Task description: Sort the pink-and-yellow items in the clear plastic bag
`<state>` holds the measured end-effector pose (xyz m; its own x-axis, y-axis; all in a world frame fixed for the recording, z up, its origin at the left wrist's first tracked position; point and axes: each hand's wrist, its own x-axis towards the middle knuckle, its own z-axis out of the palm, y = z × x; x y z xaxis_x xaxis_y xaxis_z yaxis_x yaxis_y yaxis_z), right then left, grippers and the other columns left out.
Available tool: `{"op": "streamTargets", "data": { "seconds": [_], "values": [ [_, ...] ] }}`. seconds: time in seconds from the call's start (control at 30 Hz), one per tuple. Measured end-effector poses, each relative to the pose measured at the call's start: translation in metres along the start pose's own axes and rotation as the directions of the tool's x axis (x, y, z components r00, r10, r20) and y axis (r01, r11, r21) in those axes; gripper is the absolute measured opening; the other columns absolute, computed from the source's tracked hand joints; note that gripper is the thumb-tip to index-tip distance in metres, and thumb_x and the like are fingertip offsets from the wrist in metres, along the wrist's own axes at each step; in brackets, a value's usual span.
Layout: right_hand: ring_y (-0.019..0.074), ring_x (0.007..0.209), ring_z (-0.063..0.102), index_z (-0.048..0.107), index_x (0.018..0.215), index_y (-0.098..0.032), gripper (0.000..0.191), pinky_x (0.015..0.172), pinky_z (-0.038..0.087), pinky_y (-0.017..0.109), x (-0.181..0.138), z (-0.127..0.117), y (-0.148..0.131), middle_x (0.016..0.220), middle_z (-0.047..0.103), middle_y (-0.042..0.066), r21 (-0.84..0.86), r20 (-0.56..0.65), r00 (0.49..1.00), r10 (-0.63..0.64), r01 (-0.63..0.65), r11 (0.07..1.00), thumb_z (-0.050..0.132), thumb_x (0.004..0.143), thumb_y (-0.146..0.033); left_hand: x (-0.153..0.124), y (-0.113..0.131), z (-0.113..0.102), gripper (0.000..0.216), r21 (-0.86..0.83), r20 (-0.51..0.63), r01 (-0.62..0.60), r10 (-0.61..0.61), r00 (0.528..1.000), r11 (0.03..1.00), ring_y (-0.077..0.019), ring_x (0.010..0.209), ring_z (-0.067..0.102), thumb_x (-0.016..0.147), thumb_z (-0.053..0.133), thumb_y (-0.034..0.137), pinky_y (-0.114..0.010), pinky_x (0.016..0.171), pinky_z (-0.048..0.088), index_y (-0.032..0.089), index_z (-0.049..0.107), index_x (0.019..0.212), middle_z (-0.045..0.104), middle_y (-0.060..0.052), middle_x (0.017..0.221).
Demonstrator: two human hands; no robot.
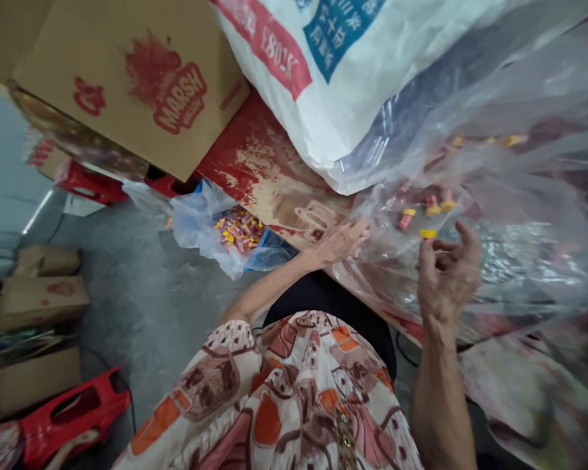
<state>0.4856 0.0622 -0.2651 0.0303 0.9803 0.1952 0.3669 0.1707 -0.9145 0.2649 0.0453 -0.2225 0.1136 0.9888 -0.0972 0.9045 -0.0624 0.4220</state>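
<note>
Visibly, a small yellow cap point(427, 234) touches right hand point(445, 277).

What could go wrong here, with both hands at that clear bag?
1. The yellow-capped piece sits only at the fingertips of the right hand; so light a grip could drop it into the folds of the clear plastic bag.
2. The left hand rests at the bag's edge; a tug may spill the loose pieces inside.
3. The white sack leans over the bag and could slump onto it.
</note>
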Motion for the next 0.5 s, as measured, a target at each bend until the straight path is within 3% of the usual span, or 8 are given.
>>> {"op": "streamTargets", "data": {
  "seconds": [0.07,0.13,0.17,0.23,0.3,0.4,0.5],
  "values": [
    [0.0266,0.07,0.066,0.064,0.15,-0.028,0.049,0.071,0.059,0.05,-0.004,0.017,-0.012,0.111,0.074,0.015,-0.033,0.068,0.993,-0.093,0.096,0.995,0.052,0.11,-0.055,-0.023,-0.012,-0.002,0.009,-0.083,-0.117,0.033,-0.043,0.992,0.996,-0.0263,0.115,0.081,0.115,0.062,0.023,-0.04,0.095,0.066,0.025,0.067,0.122,0.081,-0.008,0.122],
    [0.0292,0.075,0.068,0.07,0.136,-0.023,0.044,0.076,0.059,0.051,-0.006,0.036,-0.016,0.109,0.075,0.018,-0.064,0.135,0.981,-0.142,0.152,0.986,0.048,0.109,-0.05,-0.055,-0.037,-0.01,0.014,-0.139,-0.28,0.122,-0.157,0.947,0.983,-0.0266,0.117,0.079,0.117,0.057,0.027,-0.044,0.1,0.067,0.027,0.064,0.129,0.079,-0.01,0.13],
    [0.0309,0.076,0.068,0.071,0.13,-0.023,0.041,0.078,0.059,0.052,-0.007,0.045,-0.015,0.106,0.075,0.018,-0.082,0.158,0.978,-0.135,0.149,0.985,0.048,0.108,-0.049,-0.073,-0.054,-0.017,0.016,-0.144,-0.354,0.194,-0.234,0.906,0.97,-0.0273,0.118,0.078,0.118,0.053,0.029,-0.048,0.103,0.066,0.028,0.062,0.132,0.078,-0.011,0.133],
    [0.0333,0.078,0.069,0.068,0.124,-0.024,0.036,0.08,0.057,0.053,-0.008,0.059,-0.008,0.1,0.075,0.017,-0.127,0.175,0.981,-0.081,0.104,0.986,0.048,0.106,-0.048,-0.111,-0.092,-0.032,0.019,-0.173,-0.522,0.403,-0.431,0.736,0.899,-0.0272,0.114,0.077,0.118,0.051,0.037,-0.05,0.104,0.065,0.026,0.061,0.131,0.077,-0.01,0.131],
    [0.0338,0.079,0.069,0.065,0.119,-0.025,0.032,0.08,0.056,0.051,-0.009,0.066,-0.001,0.096,0.074,0.015,-0.175,0.161,0.986,-0.029,0.057,0.983,0.049,0.105,-0.048,-0.143,-0.128,-0.046,0.031,-0.179,-0.586,0.51,-0.507,0.632,0.842,-0.0341,0.123,0.072,0.117,0.05,0.046,-0.061,0.112,0.058,0.021,0.063,0.13,0.075,-0.017,0.131],
    [0.0314,0.076,0.067,0.062,0.114,-0.026,0.028,0.076,0.053,0.046,-0.008,0.07,0.005,0.091,0.073,0.012,-0.211,0.148,0.989,-0.006,0.038,0.977,0.05,0.106,-0.05,-0.165,-0.159,-0.058,0.05,-0.098,-0.637,0.557,-0.482,0.601,0.825,-0.0419,0.137,0.063,0.114,0.047,0.061,-0.069,0.118,0.051,0.018,0.065,0.131,0.072,-0.024,0.133],
    [0.0294,0.076,0.067,0.062,0.111,-0.025,0.033,0.075,0.053,0.044,-0.006,0.07,0.007,0.092,0.075,0.012,-0.205,0.158,0.987,-0.016,0.049,0.978,0.047,0.108,-0.055,-0.137,-0.149,-0.056,0.052,-0.019,-0.685,0.407,-0.309,0.66,0.913,-0.037,0.136,0.064,0.118,0.038,0.058,-0.062,0.119,0.052,0.021,0.066,0.139,0.071,-0.019,0.136]
  ]
}}
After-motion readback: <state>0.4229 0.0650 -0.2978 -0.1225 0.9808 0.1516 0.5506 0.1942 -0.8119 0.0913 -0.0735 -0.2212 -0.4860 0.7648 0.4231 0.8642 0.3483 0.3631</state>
